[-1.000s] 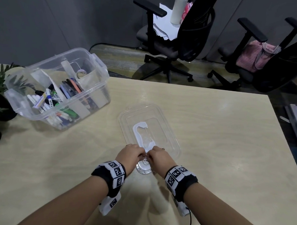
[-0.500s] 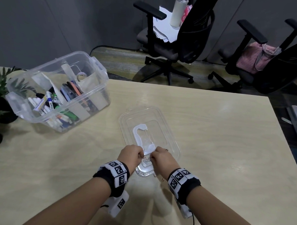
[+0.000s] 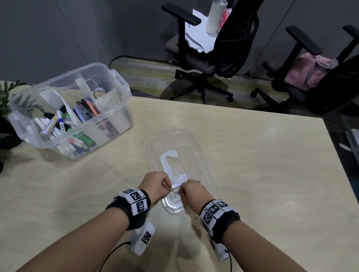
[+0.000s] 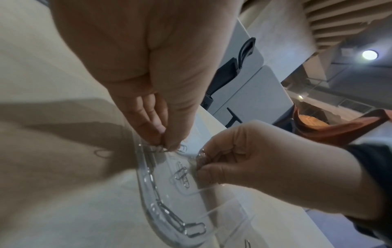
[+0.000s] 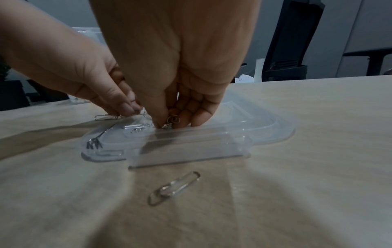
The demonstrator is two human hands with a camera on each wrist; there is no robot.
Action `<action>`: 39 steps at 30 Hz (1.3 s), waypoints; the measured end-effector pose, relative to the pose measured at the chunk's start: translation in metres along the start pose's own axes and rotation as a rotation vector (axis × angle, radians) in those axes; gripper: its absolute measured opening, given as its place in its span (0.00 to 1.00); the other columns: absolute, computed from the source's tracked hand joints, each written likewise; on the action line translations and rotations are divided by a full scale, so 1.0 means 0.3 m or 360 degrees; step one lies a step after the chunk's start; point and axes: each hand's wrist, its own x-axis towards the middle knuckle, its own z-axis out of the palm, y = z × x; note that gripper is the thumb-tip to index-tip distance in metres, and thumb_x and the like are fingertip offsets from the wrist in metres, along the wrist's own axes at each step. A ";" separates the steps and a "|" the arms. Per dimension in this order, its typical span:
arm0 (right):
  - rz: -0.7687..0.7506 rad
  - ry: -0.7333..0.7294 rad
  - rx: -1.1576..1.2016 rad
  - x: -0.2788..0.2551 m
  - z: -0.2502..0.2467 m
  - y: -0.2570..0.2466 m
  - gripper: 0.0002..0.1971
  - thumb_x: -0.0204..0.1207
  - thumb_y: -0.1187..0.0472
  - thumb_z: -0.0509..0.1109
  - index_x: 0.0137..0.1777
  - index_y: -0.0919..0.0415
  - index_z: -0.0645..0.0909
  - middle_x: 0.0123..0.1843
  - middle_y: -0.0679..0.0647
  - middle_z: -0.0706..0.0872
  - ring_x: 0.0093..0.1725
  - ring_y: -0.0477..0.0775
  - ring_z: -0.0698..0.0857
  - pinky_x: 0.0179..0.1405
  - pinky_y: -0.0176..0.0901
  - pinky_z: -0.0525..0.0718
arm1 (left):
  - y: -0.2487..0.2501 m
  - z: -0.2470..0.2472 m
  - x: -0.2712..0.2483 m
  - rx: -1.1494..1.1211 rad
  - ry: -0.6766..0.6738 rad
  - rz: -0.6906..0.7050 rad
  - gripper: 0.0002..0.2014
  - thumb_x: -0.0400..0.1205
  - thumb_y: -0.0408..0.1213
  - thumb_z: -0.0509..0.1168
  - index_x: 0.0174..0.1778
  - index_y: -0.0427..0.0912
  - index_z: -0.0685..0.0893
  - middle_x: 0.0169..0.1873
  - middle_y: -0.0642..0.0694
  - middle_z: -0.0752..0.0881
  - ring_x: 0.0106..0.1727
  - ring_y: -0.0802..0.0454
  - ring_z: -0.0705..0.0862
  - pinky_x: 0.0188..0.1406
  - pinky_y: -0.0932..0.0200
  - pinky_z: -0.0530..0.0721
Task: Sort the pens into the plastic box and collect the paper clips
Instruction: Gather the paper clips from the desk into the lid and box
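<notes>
Left hand (image 3: 155, 185): fingers curled, thumb and fingertips pinching paper clips (image 4: 169, 149) at the near end of the lid (image 3: 205, 173).

Right hand (image 3: 193, 192): fingers curled down, thumb and forefinger pinched together on a small clip at the lid's near end, close beside the left hand; a ring (image 5: 173, 119) shows on one finger.

Lid: clear plastic, flat on the table (image 3: 264, 179), white handle (image 3: 169, 162) at its middle. Several loose clips (image 4: 180, 176) lie in its near recess, more along the near rim (image 4: 169, 216).

Stray clips: one (image 5: 174, 188) on the table just before the lid, on the right-hand side; another (image 4: 103, 153) on the table beside the lid's left edge.

Box (image 3: 119, 89): clear plastic, open, on the table's far left, well apart from the lid. Divided inside; pens (image 3: 61, 123) and markers fill the near compartments, a tape roll (image 3: 99, 91) sits toward the back.

Plant (image 3: 0, 101): at the far left edge, beside the box.

Chairs: two black office chairs beyond the table; one (image 3: 228, 46) holds papers and a tumbler, the other (image 3: 329, 84) a pink bag.
</notes>
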 end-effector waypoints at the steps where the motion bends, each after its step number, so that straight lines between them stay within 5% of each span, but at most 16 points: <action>1: -0.0007 0.0011 0.0019 -0.001 0.000 -0.001 0.12 0.82 0.61 0.61 0.55 0.66 0.82 0.56 0.62 0.82 0.56 0.63 0.81 0.52 0.46 0.77 | -0.002 -0.009 -0.004 -0.0035 0.0006 0.0001 0.11 0.70 0.22 0.68 0.34 0.44 0.86 0.33 0.46 0.88 0.34 0.53 0.85 0.42 0.59 0.87; 7: -0.0024 0.0001 0.0102 -0.017 -0.018 -0.018 0.13 0.82 0.61 0.60 0.59 0.61 0.83 0.58 0.58 0.85 0.58 0.59 0.82 0.57 0.46 0.78 | 0.000 -0.081 -0.039 -0.0240 0.0064 0.0060 0.11 0.71 0.22 0.72 0.35 0.44 0.85 0.36 0.40 0.89 0.31 0.58 0.83 0.32 0.70 0.82; 12: -0.0039 0.0023 0.0274 -0.033 -0.101 -0.042 0.09 0.78 0.60 0.66 0.52 0.59 0.86 0.52 0.54 0.88 0.54 0.55 0.85 0.53 0.41 0.79 | 0.068 -0.198 -0.067 -0.0277 0.0175 0.0271 0.12 0.72 0.24 0.73 0.34 0.48 0.84 0.34 0.49 0.87 0.31 0.66 0.81 0.38 0.73 0.79; 20: -0.0294 0.0440 0.0302 0.052 -0.462 -0.188 0.06 0.77 0.62 0.70 0.49 0.62 0.88 0.49 0.54 0.89 0.46 0.49 0.82 0.42 0.28 0.67 | 0.205 -0.583 -0.093 -0.0209 0.0740 0.0631 0.08 0.75 0.26 0.72 0.39 0.44 0.85 0.35 0.54 0.86 0.35 0.66 0.83 0.39 0.77 0.79; 26: -0.0362 0.0654 0.0259 0.174 -0.627 -0.311 0.07 0.78 0.62 0.70 0.50 0.61 0.88 0.48 0.53 0.88 0.43 0.46 0.78 0.45 0.34 0.72 | 0.146 -0.815 0.057 -0.0053 0.1083 0.0477 0.05 0.76 0.25 0.70 0.41 0.40 0.86 0.39 0.48 0.88 0.41 0.55 0.85 0.40 0.76 0.78; 32: -0.0426 0.0771 0.0353 0.306 -0.670 -0.452 0.06 0.77 0.64 0.70 0.49 0.62 0.88 0.48 0.55 0.88 0.44 0.48 0.81 0.44 0.31 0.70 | 0.032 -0.845 0.176 0.0081 0.0769 0.0192 0.06 0.77 0.27 0.70 0.45 0.41 0.88 0.50 0.43 0.87 0.48 0.51 0.85 0.60 0.59 0.81; 36: -0.0525 0.0821 0.0409 0.401 -0.674 -0.573 0.06 0.75 0.63 0.73 0.49 0.63 0.89 0.48 0.56 0.89 0.48 0.52 0.84 0.45 0.28 0.68 | 0.014 -0.845 0.132 -0.0164 0.0915 0.0286 0.10 0.80 0.25 0.64 0.53 0.39 0.86 0.52 0.45 0.86 0.49 0.54 0.84 0.50 0.62 0.83; 39: -0.0562 0.0753 0.0399 0.468 -0.646 -0.650 0.08 0.74 0.61 0.73 0.50 0.62 0.88 0.48 0.57 0.89 0.49 0.54 0.85 0.44 0.30 0.69 | 0.025 -0.830 0.071 -0.0322 0.0969 0.0467 0.08 0.80 0.27 0.65 0.51 0.42 0.85 0.48 0.48 0.87 0.42 0.66 0.82 0.43 0.77 0.79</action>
